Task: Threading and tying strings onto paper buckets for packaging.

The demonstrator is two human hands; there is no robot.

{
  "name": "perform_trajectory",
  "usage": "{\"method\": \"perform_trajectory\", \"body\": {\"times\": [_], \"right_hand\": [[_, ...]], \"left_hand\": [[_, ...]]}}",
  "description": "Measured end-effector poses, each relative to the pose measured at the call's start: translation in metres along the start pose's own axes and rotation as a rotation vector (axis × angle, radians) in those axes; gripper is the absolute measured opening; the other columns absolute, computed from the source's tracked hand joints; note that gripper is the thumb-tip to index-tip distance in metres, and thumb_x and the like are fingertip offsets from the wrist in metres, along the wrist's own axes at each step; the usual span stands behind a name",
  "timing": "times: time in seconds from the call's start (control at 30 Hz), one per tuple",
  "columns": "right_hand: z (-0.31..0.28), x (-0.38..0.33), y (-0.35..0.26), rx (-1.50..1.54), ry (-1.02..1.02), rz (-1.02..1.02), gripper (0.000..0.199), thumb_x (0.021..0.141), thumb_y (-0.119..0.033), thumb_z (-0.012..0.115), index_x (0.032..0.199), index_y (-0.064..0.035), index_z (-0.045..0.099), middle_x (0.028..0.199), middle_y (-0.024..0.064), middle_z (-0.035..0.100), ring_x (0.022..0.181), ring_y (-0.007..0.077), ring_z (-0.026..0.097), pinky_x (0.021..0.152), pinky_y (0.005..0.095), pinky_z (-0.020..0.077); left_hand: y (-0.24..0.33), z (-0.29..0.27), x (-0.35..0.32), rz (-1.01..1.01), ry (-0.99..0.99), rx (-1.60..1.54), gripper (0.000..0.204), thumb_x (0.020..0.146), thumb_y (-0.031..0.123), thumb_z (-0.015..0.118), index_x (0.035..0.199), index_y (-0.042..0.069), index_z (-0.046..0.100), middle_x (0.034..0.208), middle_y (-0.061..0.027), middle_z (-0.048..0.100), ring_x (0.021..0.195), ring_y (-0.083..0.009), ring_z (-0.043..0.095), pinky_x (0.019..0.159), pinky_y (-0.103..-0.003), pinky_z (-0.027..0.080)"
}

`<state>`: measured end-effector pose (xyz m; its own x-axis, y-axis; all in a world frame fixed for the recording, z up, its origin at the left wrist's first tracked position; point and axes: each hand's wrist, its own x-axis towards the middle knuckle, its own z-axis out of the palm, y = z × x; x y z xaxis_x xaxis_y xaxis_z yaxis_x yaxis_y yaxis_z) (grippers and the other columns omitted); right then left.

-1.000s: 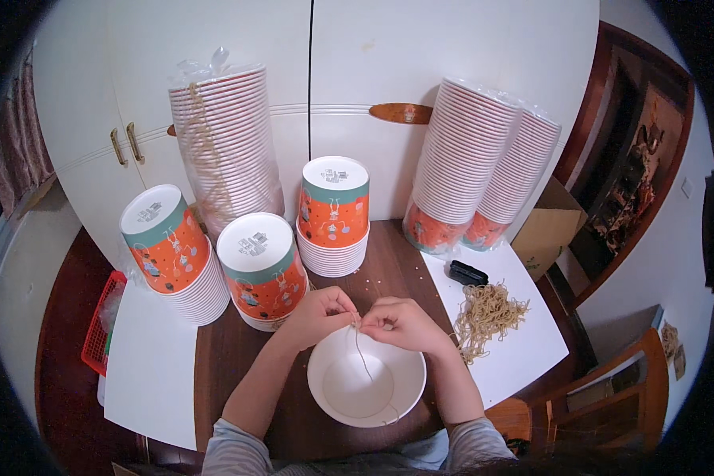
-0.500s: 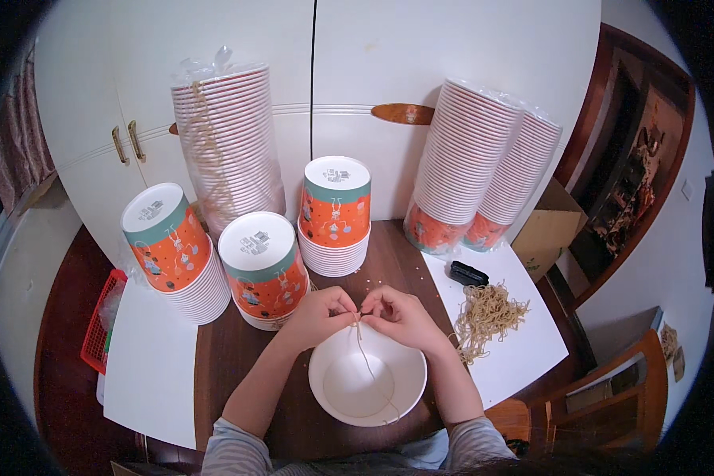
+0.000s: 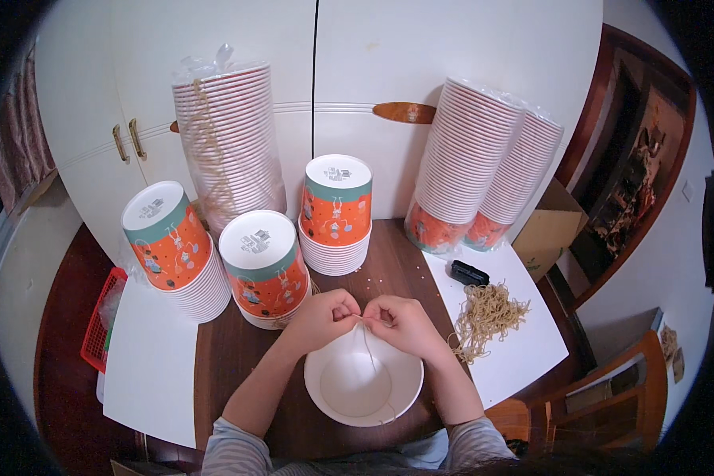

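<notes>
At the far rim of a white paper bowl point(image 3: 321, 385), my left hand point(image 3: 325, 319) and my right hand point(image 3: 401, 324) meet, fingertips pinched on a thin tan cord point(image 3: 370, 353). A short bit of it spans between the two hands. One end trails down inside the bowl toward the near rim. Whether the cord passes through the rim is hidden by my fingers. The bowl stands mouth up on the brown tabletop point(image 3: 230, 373). Right of my right hand lies a loose heap of tan cords point(image 3: 492, 313), beside a small black object point(image 3: 469, 274).
Upside-down stacks of orange and green paper buckets stand left point(image 3: 166, 238), front left point(image 3: 266, 274) and centre back point(image 3: 337, 210). Tall plastic-wrapped bucket stacks rise behind, left point(image 3: 226, 143) and right point(image 3: 468, 151). White cabinet doors point(image 3: 357, 63) close off the back. A wooden chair point(image 3: 611, 397) stands right.
The bowl has shifted slightly left. My fingers have drawn the cord into a short, nearly level span between my hands, and its hanging end has moved a little.
</notes>
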<state>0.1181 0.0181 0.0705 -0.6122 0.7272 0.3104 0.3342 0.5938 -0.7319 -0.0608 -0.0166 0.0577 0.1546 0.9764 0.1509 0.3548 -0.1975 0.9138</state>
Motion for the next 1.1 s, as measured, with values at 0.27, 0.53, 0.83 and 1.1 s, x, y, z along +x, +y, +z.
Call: {"method": "perform_trajectory", "body": {"times": [0.27,0.53,0.83,1.1], "right_hand": [[0.011,0.000,0.028,0.537,0.003,0.103,0.009,0.075,-0.001,0.054,0.082,-0.0038,0.051,0.072,0.0028,0.056,0.067,0.0104,0.057,0.057,0.0242,0.0448],[-0.002,0.005,0.022,1.015,-0.240,0.314,0.014,0.078,0.004,0.044,0.087,-0.0044,0.051,0.070,-0.0002,0.050,0.062,0.0070,0.048,0.055,0.0196,0.0390],[0.007,0.002,0.002,0.047,0.040,-0.107,0.012,0.073,-0.015,0.066,0.080,-0.0065,0.061,0.073,0.0056,0.050,0.062,0.0158,0.051,0.056,0.0266,0.0421],[0.008,-0.002,-0.002,-0.047,0.117,-0.116,0.014,0.070,-0.016,0.067,0.080,-0.0063,0.062,0.077,0.0096,0.052,0.072,0.0246,0.057,0.063,0.0330,0.0463]], "left_hand": [[-0.002,-0.003,0.002,-0.057,-0.102,-0.101,0.009,0.074,0.006,0.061,0.080,0.002,0.056,0.069,-0.0004,0.059,0.062,-0.0045,0.053,0.055,-0.019,0.043],[-0.017,-0.010,0.007,-0.130,-0.252,-0.448,0.005,0.076,0.005,0.058,0.081,0.003,0.056,0.074,-0.0015,0.060,0.067,-0.0057,0.055,0.057,-0.018,0.043],[-0.019,-0.013,0.012,-0.191,-0.236,-0.514,0.006,0.077,0.004,0.056,0.083,0.003,0.055,0.077,-0.0043,0.061,0.071,-0.0085,0.058,0.064,-0.020,0.045],[-0.027,-0.011,0.014,-0.132,-0.230,-0.524,0.003,0.078,0.005,0.054,0.081,0.004,0.053,0.076,-0.0046,0.061,0.071,-0.0087,0.057,0.061,-0.020,0.045]]}}
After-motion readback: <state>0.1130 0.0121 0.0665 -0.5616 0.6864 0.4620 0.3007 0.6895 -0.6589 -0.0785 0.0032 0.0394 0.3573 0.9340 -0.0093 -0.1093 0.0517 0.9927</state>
